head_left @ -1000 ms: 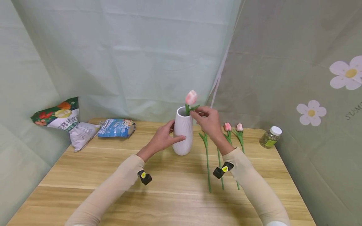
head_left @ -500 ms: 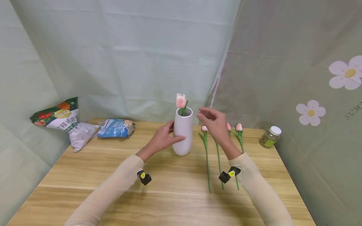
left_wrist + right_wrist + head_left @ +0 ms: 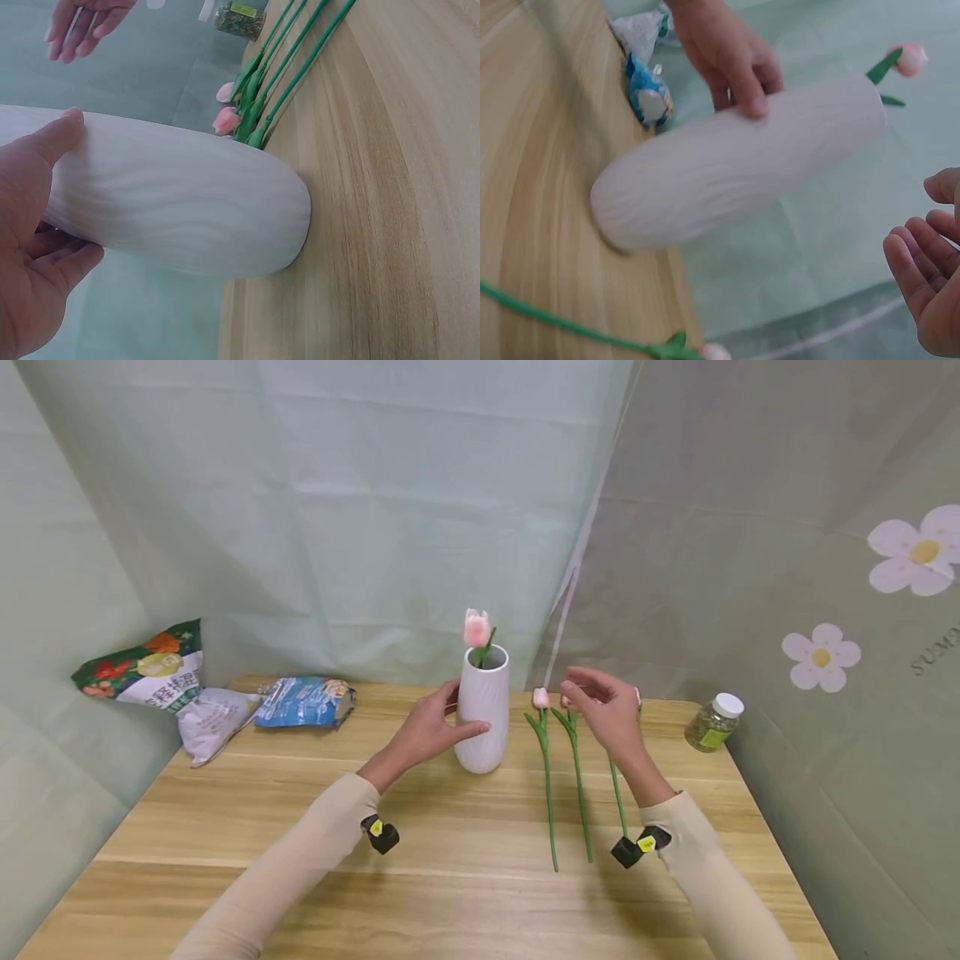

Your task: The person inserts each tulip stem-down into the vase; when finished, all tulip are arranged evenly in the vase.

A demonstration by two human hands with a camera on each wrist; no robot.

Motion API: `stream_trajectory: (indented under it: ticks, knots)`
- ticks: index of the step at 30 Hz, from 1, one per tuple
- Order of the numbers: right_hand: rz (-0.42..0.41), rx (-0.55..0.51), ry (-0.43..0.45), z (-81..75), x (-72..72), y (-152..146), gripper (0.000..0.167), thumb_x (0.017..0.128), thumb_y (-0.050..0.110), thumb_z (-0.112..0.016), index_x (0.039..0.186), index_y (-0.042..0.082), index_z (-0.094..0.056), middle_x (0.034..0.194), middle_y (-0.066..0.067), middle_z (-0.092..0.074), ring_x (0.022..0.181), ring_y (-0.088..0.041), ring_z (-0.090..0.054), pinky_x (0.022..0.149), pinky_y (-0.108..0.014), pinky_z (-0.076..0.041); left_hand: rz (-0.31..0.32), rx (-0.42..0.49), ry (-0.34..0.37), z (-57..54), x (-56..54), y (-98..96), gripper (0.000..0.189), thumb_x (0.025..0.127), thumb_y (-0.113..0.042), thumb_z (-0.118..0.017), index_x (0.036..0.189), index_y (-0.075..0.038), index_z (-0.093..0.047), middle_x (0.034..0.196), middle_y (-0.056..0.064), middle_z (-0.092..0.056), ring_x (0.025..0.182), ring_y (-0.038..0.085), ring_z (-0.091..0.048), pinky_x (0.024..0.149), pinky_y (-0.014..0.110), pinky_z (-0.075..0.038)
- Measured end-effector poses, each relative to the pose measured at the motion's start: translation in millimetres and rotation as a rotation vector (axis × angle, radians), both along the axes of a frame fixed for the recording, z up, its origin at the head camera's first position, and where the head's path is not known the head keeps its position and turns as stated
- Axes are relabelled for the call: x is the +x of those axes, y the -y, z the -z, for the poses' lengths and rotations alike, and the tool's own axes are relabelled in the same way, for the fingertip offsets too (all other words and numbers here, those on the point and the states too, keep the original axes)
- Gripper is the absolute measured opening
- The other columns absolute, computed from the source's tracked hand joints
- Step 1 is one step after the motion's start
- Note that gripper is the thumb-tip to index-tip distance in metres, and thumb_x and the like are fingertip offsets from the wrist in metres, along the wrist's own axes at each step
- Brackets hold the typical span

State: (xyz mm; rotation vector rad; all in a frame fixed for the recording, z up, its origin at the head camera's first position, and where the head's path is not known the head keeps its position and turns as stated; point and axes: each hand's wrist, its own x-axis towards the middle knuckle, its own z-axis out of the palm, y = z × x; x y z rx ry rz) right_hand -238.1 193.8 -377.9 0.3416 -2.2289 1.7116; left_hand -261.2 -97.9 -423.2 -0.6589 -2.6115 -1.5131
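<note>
A white ribbed vase stands upright on the wooden table. My left hand grips its left side, the thumb across the front and the fingers behind. One pink tulip leans out over the vase's rim, its lower stem hidden inside. To the right of the vase, my right hand hovers over the tulips lying there, its fingers loosely bent and holding nothing. Several pink tulips with long green stems lie side by side under and beside that hand, which covers part of them. The right wrist view shows the hand's bare palm.
A lidded jar of dried bits stands at the table's back right. At the back left lie a blue snack packet and a flowered bag with a white lower part. Cloth hangs behind the wooden table.
My right hand has let go of the tulip in the vase and moved right, over the lying tulips. The released tulip has tipped left. My left hand keeps its grip on the vase.
</note>
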Motion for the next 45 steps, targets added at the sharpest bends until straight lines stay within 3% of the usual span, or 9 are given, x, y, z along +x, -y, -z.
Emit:
stream_trajectory:
  ticks: [5, 7, 12, 21, 28, 39, 45]
  knots:
    - [0.065, 0.105, 0.029, 5.5, 8.7, -17.9, 0.032, 0.098, 0.018, -0.072, 0.125, 0.001, -0.071, 0.120, -0.019, -0.072, 0.092, 0.002, -0.065, 0.077, -0.010, -0.054, 0.000, 0.002, 0.011, -0.3, 0.1, -0.2, 0.081, 0.085, -0.036, -0.086, 0.147, -0.001, -0.047, 0.143, 0.019, -0.057, 0.129, 0.034, -0.060, 0.109, 0.048, -0.052]
    - [0.074, 0.127, 0.025, 15.6, 6.8, -28.5, 0.033, 0.098, 0.023, -0.072, 0.125, 0.004, -0.072, 0.123, -0.016, -0.072, 0.094, 0.001, -0.064, 0.080, -0.010, -0.053, 0.004, 0.006, 0.012, -0.4, 0.0, -0.4, 0.081, 0.085, -0.035, -0.086, 0.147, -0.001, -0.046, 0.143, 0.019, -0.057, 0.130, 0.035, -0.059, 0.109, 0.049, -0.051]
    - [0.104, 0.203, 0.031, 33.9, 3.9, -51.3, 0.035, 0.098, 0.030, -0.071, 0.125, 0.007, -0.073, 0.119, -0.013, -0.072, 0.094, 0.000, -0.064, 0.082, -0.011, -0.053, 0.005, 0.011, 0.012, -1.4, 0.6, -0.6, 0.080, 0.085, -0.033, -0.086, 0.147, -0.001, -0.046, 0.143, 0.020, -0.057, 0.129, 0.036, -0.059, 0.109, 0.051, -0.051]
    - [0.204, 0.313, 0.118, 56.9, 8.3, -85.7, 0.038, 0.098, 0.035, -0.071, 0.123, 0.006, -0.073, 0.118, -0.012, -0.072, 0.092, 0.003, -0.061, 0.079, -0.008, -0.052, 0.006, -0.001, -0.003, -0.2, -0.4, 0.3, 0.082, 0.085, -0.036, -0.086, 0.147, -0.001, -0.046, 0.143, 0.019, -0.057, 0.129, 0.035, -0.060, 0.108, 0.046, -0.053]
    - [0.282, 0.333, 0.148, 76.8, 14.1, -107.6, 0.034, 0.097, 0.028, -0.074, 0.119, 0.003, -0.074, 0.118, -0.016, -0.073, 0.087, 0.008, -0.060, 0.071, -0.008, -0.051, 0.009, -0.001, 0.017, 0.2, -1.0, 0.2, 0.084, 0.085, -0.038, -0.085, 0.149, -0.002, -0.044, 0.145, 0.019, -0.055, 0.131, 0.036, -0.058, 0.109, 0.051, -0.051]
    - [0.365, 0.369, 0.243, 102.3, 19.9, -132.9, 0.038, 0.097, 0.028, -0.073, 0.124, 0.002, -0.072, 0.116, -0.017, -0.074, 0.085, 0.010, -0.058, 0.073, -0.005, -0.048, 0.011, 0.009, 0.025, -2.8, 0.2, -0.4, 0.083, 0.086, -0.035, -0.085, 0.149, -0.002, -0.044, 0.146, 0.019, -0.055, 0.132, 0.035, -0.058, 0.110, 0.049, -0.050]
    - [0.373, 0.394, 0.278, 112.2, 18.1, -141.7, 0.038, 0.096, 0.027, -0.074, 0.124, 0.002, -0.072, 0.114, -0.017, -0.075, 0.088, -0.002, -0.065, 0.070, -0.009, -0.050, 0.015, 0.019, 0.021, -1.9, -0.1, -0.5, 0.082, 0.085, -0.035, -0.086, 0.148, -0.001, -0.045, 0.145, 0.020, -0.055, 0.132, 0.035, -0.058, 0.110, 0.050, -0.050]
